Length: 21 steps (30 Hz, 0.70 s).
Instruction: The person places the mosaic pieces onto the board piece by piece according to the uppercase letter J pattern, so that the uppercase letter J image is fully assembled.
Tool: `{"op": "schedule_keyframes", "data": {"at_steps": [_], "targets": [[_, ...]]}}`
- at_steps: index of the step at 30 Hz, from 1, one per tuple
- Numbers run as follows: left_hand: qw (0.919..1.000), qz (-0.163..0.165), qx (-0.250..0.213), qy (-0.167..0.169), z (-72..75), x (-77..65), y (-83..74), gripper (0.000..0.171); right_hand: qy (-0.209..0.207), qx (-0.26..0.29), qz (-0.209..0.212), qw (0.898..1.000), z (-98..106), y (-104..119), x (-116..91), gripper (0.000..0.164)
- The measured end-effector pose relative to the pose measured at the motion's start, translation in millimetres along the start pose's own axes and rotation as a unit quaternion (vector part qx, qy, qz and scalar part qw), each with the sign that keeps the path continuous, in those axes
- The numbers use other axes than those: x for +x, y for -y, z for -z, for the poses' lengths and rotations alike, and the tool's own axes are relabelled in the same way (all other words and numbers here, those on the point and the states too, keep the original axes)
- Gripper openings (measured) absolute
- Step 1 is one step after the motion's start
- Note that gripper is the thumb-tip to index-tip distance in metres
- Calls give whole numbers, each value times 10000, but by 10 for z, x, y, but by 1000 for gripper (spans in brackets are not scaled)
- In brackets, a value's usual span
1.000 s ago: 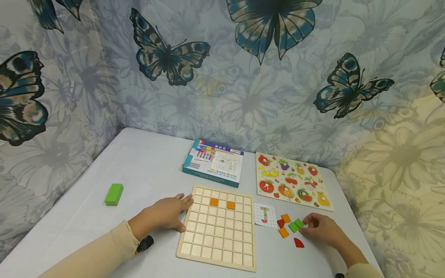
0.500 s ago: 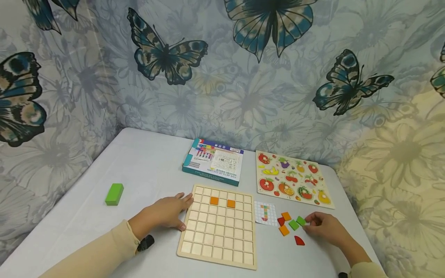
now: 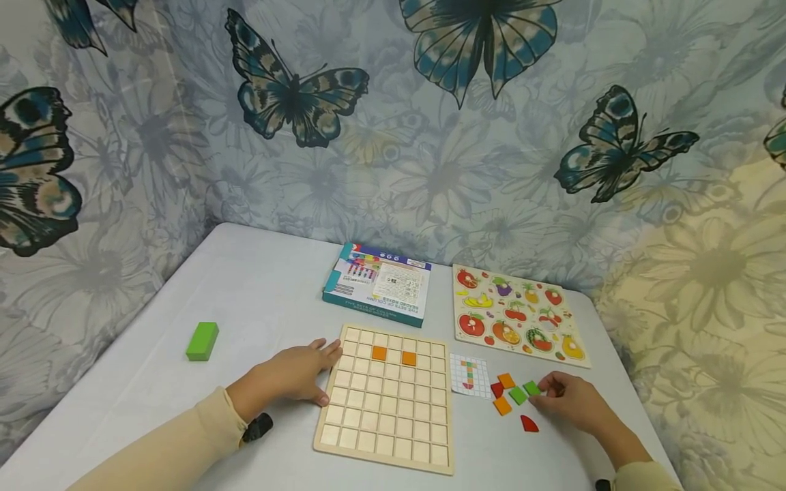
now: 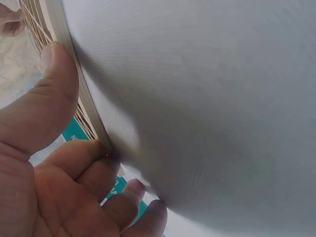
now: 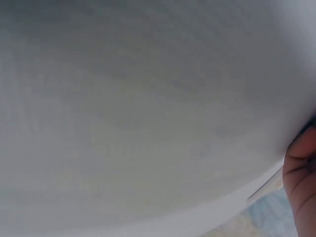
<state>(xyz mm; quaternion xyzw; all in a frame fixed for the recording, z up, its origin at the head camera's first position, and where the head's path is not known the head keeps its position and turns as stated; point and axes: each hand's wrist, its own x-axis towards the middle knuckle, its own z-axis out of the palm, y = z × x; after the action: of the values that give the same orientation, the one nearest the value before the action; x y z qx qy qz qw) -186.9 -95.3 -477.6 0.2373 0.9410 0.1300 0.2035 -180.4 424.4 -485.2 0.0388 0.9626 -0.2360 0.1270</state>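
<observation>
My left hand rests against the left edge of a pale wooden grid board. In the left wrist view, its thumb presses that edge and the fingers lie along the corner. Two orange square tiles sit in the board's second row, the left one and the right one, with a bare cell between. On the right, my right hand pinches a green square tile at table level. Beside it lie another green tile, orange tiles and red quarter-round pieces.
A pattern card lies against the board's right side. Behind stand a flat teal box and a fruit puzzle board. A green block is on the left. Patterned cloth backs the white table.
My right hand has shifted the nearer green tile slightly away from the other green tile, leaving a small gap. The left hand stays at the board's edge.
</observation>
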Motion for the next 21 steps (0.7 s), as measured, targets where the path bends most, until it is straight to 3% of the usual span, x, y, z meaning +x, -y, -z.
{"op": "schedule_keyframes", "data": {"at_steps": [6,9,15,18,21], "targets": [[10000,6,-94,-15,15,-13,-12,93,25,160,-103,9998,53,-27,7,43],[10000,37,-71,-13,11,-15,-14,93,-49,64,-124,9999,62,-58,6,49],[10000,62,-36,-15,6,-15,-18,94,-137,-33,-49,9999,98,-46,22,45],[10000,35,-85,-5,7,-16,-24,94,-156,60,13,9999,103,64,9,45],[10000,29,-43,-16,11,-19,-21,94,-131,131,274,9995,60,327,25,42]]}}
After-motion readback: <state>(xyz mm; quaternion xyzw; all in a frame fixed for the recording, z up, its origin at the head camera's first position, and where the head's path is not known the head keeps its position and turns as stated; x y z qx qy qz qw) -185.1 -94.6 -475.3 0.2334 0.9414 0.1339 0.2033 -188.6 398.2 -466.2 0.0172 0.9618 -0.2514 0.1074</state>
